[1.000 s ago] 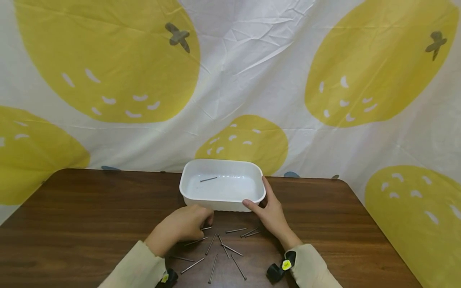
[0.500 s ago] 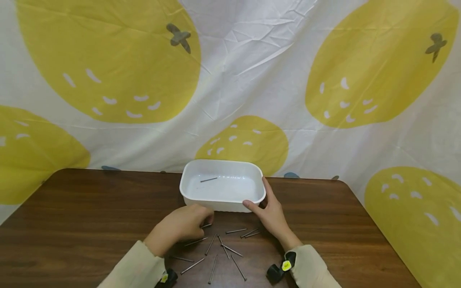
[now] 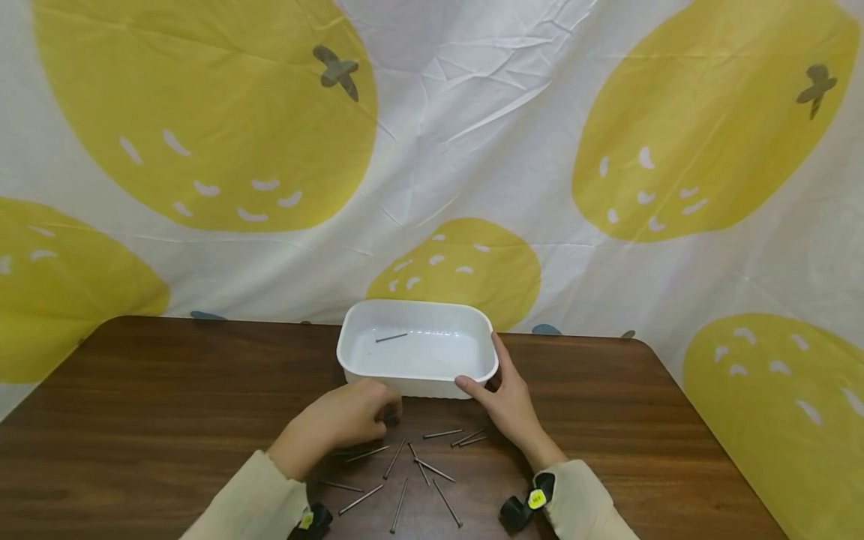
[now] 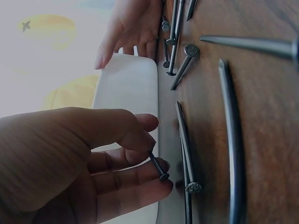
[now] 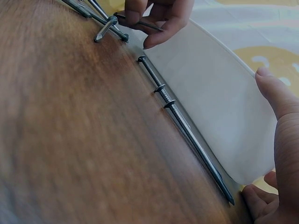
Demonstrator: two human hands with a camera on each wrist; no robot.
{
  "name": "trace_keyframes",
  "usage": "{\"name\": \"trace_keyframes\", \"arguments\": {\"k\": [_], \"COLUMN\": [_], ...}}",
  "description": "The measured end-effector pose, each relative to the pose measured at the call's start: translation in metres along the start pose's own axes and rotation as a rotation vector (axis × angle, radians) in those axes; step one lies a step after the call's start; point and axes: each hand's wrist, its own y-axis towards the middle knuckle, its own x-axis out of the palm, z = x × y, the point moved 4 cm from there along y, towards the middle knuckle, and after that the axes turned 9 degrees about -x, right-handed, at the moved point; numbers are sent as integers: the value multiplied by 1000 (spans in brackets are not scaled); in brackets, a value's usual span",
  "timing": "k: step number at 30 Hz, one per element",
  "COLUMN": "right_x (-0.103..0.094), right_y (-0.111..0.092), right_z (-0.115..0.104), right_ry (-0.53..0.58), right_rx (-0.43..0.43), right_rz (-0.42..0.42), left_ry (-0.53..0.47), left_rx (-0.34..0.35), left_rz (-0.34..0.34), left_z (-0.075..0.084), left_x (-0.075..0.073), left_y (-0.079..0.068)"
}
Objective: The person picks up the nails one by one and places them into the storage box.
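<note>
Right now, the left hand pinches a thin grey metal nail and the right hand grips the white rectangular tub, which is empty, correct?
Not quite: the white rectangular tub isn't empty; the head view shows a thin grey metal nail inside. The left hand does pinch another nail, and the right hand grips the tub.

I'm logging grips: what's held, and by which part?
The left hand pinches a nail by its shank; the right hand grips the dish at its right end.

Dark brown wood-grain desk [image 3: 607,420] in front of me, rounded back corners, and right behind it there's this wrinkly white cloth [image 3: 466,165] with huge yellow fruit-looking prints [image 3: 216,127], light kinda shining off the creases [image 3: 502,112] up top
</note>
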Motion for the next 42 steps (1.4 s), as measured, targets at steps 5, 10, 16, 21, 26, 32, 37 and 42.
{"name": "trace_keyframes", "arguments": {"k": [5,10,16,21,26,32,37,42], "right_x": [0,0,-1,-1,-1,-1,-1,0], "right_y": [0,-1,-1,-2,-1,-1,-1,-1], "right_z": [-1,-2,-2,-2,-2,-1,-2,-2], "right_ry": [-2,-5,-6,-3,-3,-9,0,10], "right_rx": [4,4,6,8,6,12,4,-14], "right_rz": [-2,-3,3,2,0,0,-1,-5], "left_ry": [6,6,-22,-6,15,34,50,52], "left_rx": [2,12,11,18,60,73,75,74], "left_rz": [-8,-15,-40,-32,-4,14,26,37], "left_z": [0,1,4,6,7,6,7,8], "left_x": [-1,-2,-4,-7,-9,-9,-10,-11], "left_y": [0,2,3,1,-1,-1,-2,-4]}}
